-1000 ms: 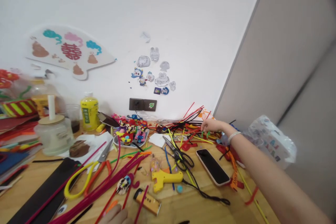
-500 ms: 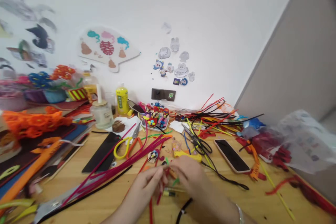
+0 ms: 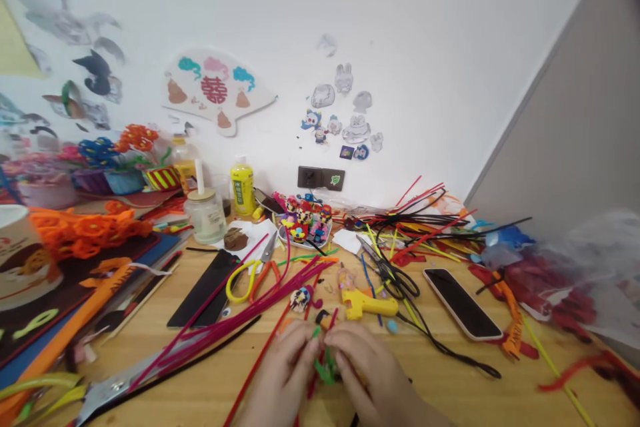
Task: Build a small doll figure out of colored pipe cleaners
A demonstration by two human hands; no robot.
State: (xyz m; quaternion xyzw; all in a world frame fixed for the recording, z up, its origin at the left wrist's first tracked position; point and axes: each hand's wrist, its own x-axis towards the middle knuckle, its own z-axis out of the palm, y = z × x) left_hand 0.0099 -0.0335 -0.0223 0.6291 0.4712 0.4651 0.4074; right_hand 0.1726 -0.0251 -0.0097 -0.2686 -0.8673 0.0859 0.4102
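Observation:
Low over the front of the table, my left hand (image 3: 285,370) and my right hand (image 3: 373,367) meet with fingers pinched. Between them is a small green pipe cleaner piece (image 3: 327,371), gripped at the fingertips of both hands; its lower part hangs between the hands. A dark red pipe cleaner (image 3: 313,385) shows just below the left fingertips; whether it is joined to the green piece is hidden. Beyond the fingers lies a small round black-and-white figure (image 3: 301,299). Beside it, the yellow hot glue gun (image 3: 367,303) rests on its side.
Magenta pipe cleaners (image 3: 240,320) lie across large scissors (image 3: 117,383) at left. Yellow-handled scissors (image 3: 245,280), black-handled scissors (image 3: 395,277) and a phone (image 3: 463,303) lie farther back. A dish of small figures (image 3: 305,223) stands near the wall.
My view has shifted slightly left. My right hand has turned and drawn back toward me, uncovering the glue gun. More of the green piece shows between my hands.

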